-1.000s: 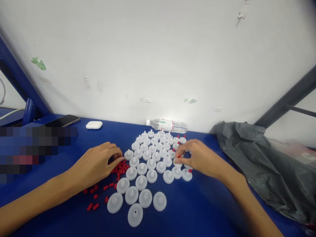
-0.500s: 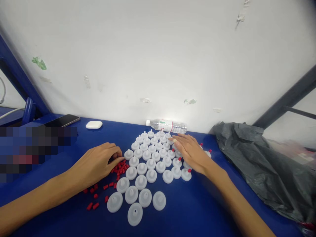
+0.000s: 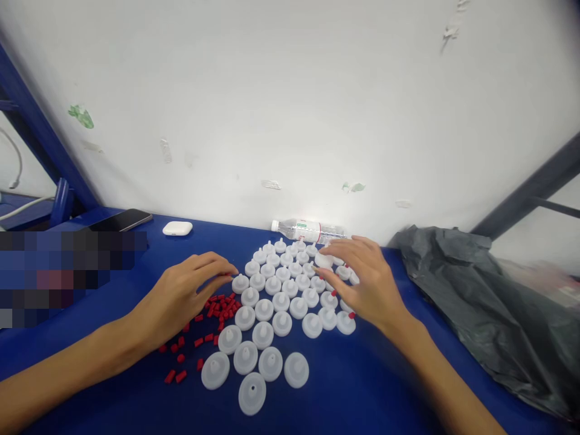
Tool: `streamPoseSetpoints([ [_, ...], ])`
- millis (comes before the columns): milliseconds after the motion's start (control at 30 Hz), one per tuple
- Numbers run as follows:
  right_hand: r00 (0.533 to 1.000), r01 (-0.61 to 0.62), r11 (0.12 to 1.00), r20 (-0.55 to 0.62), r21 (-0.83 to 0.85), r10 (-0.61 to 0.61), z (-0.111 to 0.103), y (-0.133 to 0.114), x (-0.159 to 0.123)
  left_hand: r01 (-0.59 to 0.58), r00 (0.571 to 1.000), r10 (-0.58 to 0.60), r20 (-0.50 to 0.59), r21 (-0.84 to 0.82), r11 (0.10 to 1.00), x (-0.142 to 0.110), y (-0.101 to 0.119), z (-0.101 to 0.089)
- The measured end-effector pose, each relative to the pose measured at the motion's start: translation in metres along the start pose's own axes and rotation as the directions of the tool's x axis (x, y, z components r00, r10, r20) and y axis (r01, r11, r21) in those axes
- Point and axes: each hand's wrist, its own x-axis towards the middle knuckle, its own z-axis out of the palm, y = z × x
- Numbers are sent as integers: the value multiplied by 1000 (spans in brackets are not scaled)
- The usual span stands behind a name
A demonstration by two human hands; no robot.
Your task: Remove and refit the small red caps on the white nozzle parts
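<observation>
My left hand (image 3: pixel 193 287) has its thumb and fingertips pinched together at the left edge of the white discs, with a trace of red at the tips that looks like a small red cap. Below it lies a scattered pile of small red caps (image 3: pixel 222 308). My right hand (image 3: pixel 362 275) is over the right side of the group, its thumb and index finger around a white plastic disc (image 3: pixel 324 260). Several round white discs with a central spout (image 3: pixel 281 323) spread between the hands. Some at the right carry a red cap (image 3: pixel 352 315) on the spout.
A clear plastic bottle (image 3: pixel 308 230) lies against the wall behind the discs. A white earphone case (image 3: pixel 177 228) and a phone (image 3: pixel 124 221) are at the back left. A dark grey plastic bag (image 3: pixel 480 302) covers the right side of the blue table (image 3: pixel 326 386).
My left hand has lifted from the red caps toward the nearest discs. My right hand has changed from lying flat over the discs to bending its fingers around one. The view has shifted slightly.
</observation>
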Motion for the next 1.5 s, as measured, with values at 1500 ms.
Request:
streamPoseSetpoints([
  [1500, 946, 323, 922, -42, 212, -322, 17, -97, 0, -239, 957, 272, 95, -263, 934, -16, 40, 4],
])
